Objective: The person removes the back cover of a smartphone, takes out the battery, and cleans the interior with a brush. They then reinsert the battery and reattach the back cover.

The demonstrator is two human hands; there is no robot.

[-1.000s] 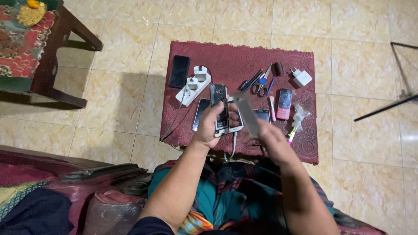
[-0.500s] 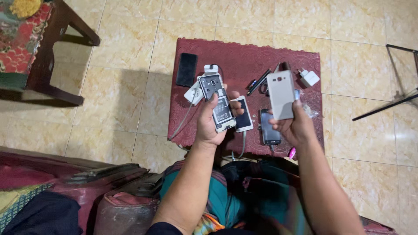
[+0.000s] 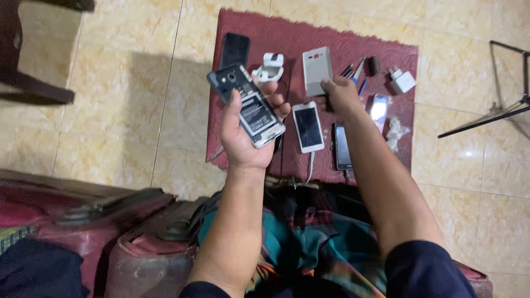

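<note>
a: we've got the opened phone [image 3: 247, 105] in our left hand [image 3: 243, 135], lifted over the near left corner of the red mat [image 3: 265, 33]. fingers wrap its edges, thumb pressing the upper face, so that hand is closed firmly on it. its back is off and the battery shows.

b: and our right hand [image 3: 342, 96] sits on the lower edge of the white back cover [image 3: 317, 70], which lies flat on the mat beyond the white phone [image 3: 307, 127]. fingertips pinch or press it; we can't tell for sure whether it's gripped or just touched.

a: how will these handle, do we think?

b: the opened phone looks light and stiff, but probably fragile with its insides bare. we'd judge the long edges the safest hold, keeping off the battery and camera. the cover looks thin, likely a bit flexible and slippery, best taken by its rim.

a: against half a second ago?

b: then the cover was up in the air in our right hand, held upright near the mat's right side. now it's down on the mat, further from us. the left hand has kept the opened phone, shifted only slightly.

a: round about lie a dark phone [image 3: 236, 49], a white plug block [image 3: 269, 67], a white charger [image 3: 402, 80], some tools [image 3: 353, 70] and another dark phone [image 3: 342, 146].
</note>
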